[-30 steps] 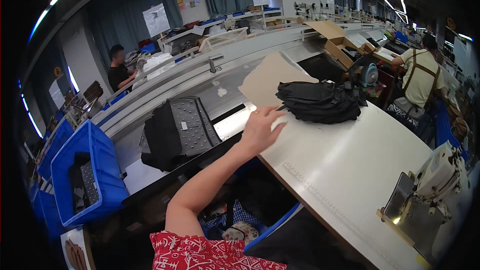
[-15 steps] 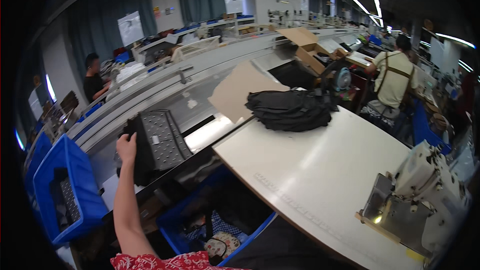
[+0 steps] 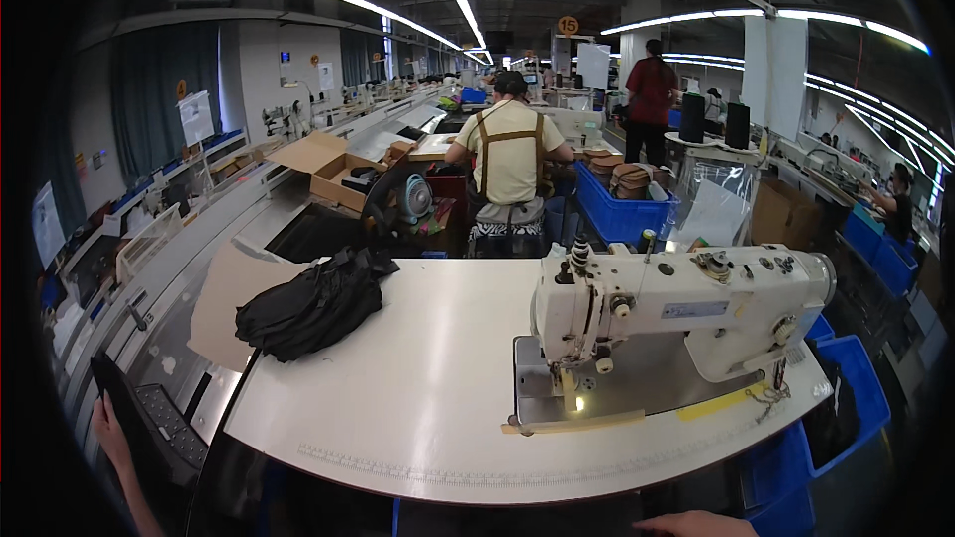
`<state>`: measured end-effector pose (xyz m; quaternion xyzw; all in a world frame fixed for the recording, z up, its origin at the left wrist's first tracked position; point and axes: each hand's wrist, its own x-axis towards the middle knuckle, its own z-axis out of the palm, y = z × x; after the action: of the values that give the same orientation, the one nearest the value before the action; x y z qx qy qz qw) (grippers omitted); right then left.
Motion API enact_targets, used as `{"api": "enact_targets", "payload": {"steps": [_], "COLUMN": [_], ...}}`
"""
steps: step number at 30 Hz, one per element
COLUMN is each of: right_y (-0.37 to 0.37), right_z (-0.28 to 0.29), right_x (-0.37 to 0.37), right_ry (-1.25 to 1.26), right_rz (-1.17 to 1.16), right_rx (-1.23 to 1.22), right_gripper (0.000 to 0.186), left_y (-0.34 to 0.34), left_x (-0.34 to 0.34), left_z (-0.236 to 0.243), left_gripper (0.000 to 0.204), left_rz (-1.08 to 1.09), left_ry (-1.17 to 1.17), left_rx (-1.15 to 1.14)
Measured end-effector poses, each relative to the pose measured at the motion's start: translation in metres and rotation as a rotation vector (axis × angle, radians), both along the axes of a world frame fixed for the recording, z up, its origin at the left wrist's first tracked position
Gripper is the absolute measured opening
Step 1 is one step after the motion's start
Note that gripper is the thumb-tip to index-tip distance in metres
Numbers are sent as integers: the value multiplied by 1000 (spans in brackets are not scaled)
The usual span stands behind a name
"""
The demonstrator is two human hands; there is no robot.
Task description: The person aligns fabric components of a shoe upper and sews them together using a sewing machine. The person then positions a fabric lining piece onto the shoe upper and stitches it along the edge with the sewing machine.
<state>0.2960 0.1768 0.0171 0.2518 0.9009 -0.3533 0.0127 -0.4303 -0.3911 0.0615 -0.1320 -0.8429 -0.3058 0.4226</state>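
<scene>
At the far left, my left hand (image 3: 111, 436) is closed on the edge of a black fabric piece (image 3: 117, 393). Beside it lies a dark panel dotted with small light spots (image 3: 171, 423), on the metal surface left of the sewing table. Only the top of my right hand (image 3: 696, 525) shows at the lower edge, in front of the table; a finger is stretched out and nothing shows in it. A white sewing machine (image 3: 686, 308) stands on the right of the white table (image 3: 438, 398). A heap of black fabric (image 3: 316, 306) rests at its far left corner.
Brown cardboard (image 3: 224, 298) lies beyond the table's left edge, with an open carton (image 3: 343, 179) further off. A co-worker (image 3: 510, 154) sits ahead, near a small fan (image 3: 415, 197). Blue bins (image 3: 622, 211) stand beyond the machine and at the table's right (image 3: 870, 388).
The view has swung to the right, bringing the whole sewing machine into sight. My left hand stays at the black fabric, now at the left rim. My right hand has come into view.
</scene>
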Motion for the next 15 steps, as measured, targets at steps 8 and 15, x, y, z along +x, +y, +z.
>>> {"api": "enact_targets", "payload": {"steps": [8, 15], "right_y": [-19, -36], "right_z": [44, 16], "right_x": [-144, -243], "right_ry": [695, 669], "right_rz": [-39, -8], "right_rx": [-437, -488], "right_gripper": [28, 41], "left_y": [302, 429], "left_x": [205, 355], "left_z": [101, 35], "left_gripper": [21, 11], "left_rz": [-851, -1397], "left_ry": [-212, -765], "left_rx": [304, 441]}}
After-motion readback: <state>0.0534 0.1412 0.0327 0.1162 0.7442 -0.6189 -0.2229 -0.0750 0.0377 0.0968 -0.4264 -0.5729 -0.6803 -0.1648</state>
